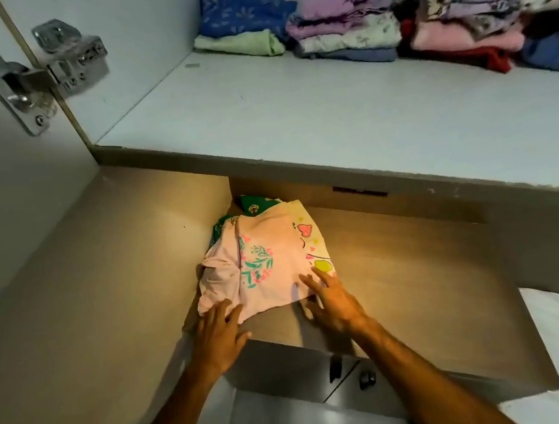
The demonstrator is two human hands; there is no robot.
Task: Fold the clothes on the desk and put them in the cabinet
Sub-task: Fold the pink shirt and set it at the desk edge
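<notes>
We press our left hand (pixel 218 339) and right hand (pixel 334 306), fingers spread flat, on the pink shirt's (pixel 264 268) near edge; bare shelf (pixel 404 266) lies rightward.

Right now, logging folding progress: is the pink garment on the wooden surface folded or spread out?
Folded. The pink garment sits as a compact bundle with layered edges, both hands resting open at its near edge.

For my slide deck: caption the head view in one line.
Both hands, left and right, press flat on a folded pink garment on a lower cabinet shelf.
</notes>
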